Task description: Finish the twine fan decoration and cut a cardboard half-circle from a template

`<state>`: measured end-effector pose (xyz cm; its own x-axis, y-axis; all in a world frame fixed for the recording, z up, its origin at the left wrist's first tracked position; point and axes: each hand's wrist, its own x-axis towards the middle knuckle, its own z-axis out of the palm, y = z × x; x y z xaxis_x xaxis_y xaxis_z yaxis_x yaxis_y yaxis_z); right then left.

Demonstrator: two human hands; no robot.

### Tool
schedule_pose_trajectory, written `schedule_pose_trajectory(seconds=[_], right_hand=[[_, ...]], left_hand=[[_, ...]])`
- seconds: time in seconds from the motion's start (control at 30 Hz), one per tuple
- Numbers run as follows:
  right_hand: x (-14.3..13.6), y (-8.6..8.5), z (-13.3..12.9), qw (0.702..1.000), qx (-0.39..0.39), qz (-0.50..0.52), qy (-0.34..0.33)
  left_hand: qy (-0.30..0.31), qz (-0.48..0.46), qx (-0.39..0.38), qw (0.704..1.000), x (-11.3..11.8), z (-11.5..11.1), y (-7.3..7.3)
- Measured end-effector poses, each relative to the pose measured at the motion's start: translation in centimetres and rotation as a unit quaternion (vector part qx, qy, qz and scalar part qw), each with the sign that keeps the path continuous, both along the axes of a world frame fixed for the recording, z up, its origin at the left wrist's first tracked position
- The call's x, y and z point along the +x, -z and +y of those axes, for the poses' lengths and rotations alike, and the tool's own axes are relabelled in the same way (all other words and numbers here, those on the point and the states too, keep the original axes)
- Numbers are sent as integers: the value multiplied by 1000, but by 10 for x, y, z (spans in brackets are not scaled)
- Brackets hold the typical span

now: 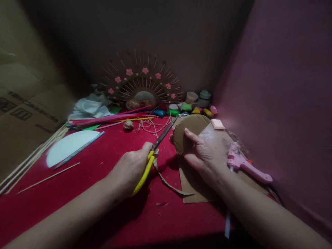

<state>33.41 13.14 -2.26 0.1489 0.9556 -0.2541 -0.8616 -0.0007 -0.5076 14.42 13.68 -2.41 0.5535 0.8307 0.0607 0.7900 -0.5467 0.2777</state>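
Observation:
My left hand (133, 169) is closed round the yellow handles of a pair of scissors (146, 173), whose dark blades point up and to the right. The blade tips reach close to the edge of a rounded piece of brown cardboard (192, 129). My right hand (201, 152) grips that cardboard, thumb on its face and fingers mostly hidden behind it. A thin curled strip of cardboard (168, 183) hangs near the scissors and trails over the red cloth. Beneath my right hand lies a larger flat cardboard sheet (192, 190).
A pink glue gun (241, 162) rests at the right. On the left lie a pale half-circle (70, 147), a pencil (80, 148) and a thin stick (49, 177). Behind are pipe cleaners (109, 119), twine (128, 125), clay packets (173, 112) and a flower-decorated fan (142, 79).

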Motion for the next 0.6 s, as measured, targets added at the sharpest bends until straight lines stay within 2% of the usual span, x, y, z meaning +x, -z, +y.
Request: schedule_pose_trajectory(seconds=[0.13,0.43,0.6], right_hand=[[-1,0,-1,1000,15,-1,-21],[-2,5,-4,998,24,-10,-56],[-7,3,-5,999,21,4,-46]], left_hand=[[-26,-24,17,999,0,1,1],[3,-36,-17,999,4,-3,0],[1,-27,-21,999,7,-6,-1]])
